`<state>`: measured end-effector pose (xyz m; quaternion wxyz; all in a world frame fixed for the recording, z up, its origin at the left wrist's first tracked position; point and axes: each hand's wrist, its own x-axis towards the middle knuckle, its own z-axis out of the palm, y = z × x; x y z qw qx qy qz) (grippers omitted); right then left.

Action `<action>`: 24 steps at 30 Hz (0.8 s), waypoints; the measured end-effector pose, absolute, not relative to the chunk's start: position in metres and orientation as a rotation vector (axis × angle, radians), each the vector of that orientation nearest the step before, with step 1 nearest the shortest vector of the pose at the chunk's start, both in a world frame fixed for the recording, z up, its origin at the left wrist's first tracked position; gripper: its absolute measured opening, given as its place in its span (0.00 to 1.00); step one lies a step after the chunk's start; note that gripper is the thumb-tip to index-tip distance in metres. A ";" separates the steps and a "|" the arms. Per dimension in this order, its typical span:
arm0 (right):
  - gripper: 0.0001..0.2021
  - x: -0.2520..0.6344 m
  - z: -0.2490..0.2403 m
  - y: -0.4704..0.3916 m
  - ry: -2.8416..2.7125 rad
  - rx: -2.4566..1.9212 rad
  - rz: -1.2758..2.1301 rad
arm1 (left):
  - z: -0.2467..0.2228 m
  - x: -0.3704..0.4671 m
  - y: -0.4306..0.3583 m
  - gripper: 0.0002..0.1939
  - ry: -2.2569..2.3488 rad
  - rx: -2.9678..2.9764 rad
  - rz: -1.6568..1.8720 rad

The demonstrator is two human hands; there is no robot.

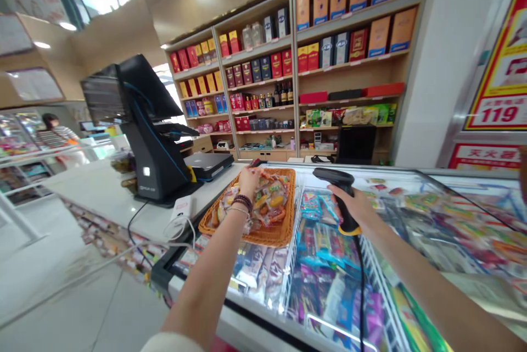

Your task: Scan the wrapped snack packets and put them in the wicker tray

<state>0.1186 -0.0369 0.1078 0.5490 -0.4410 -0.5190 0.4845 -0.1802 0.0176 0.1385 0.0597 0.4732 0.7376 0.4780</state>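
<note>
My left hand (249, 180), with beaded bracelets at the wrist, reaches over a woven orange basket (284, 238) to its far side. Its fingers are curled and mostly turned away; what they close on, if anything, is hidden. A small red and black thing (256, 163) shows just beyond the fingertips. Individually wrapped snacks (268, 201) fill the basket, some in clear wrappers. In my right hand (357, 208) is a black and yellow barcode scanner (335, 177), gripped by its handle. Its cord hangs down over the glass. The scanner is to the right of the basket, apart from it.
Under the basket is a glass-topped freezer (329, 302) with packaged ices in wire baskets. On the left counter (88, 179) stand a point-of-sale terminal (152, 160), a black flat device (209, 165) and a white box with cables (182, 208). Shelves of boxes line the back; a person (57, 138) stands far left.
</note>
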 end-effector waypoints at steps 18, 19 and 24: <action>0.11 0.262 0.062 -0.087 -0.618 -1.224 0.936 | 0.055 0.115 0.058 0.19 1.411 2.540 0.798; 0.11 0.263 0.058 -0.087 -0.609 -1.242 0.935 | 0.046 0.123 0.060 0.20 1.411 2.573 0.731; 0.15 0.259 0.046 -0.082 -0.669 -1.289 0.963 | 0.020 0.136 0.062 0.17 1.573 2.582 0.588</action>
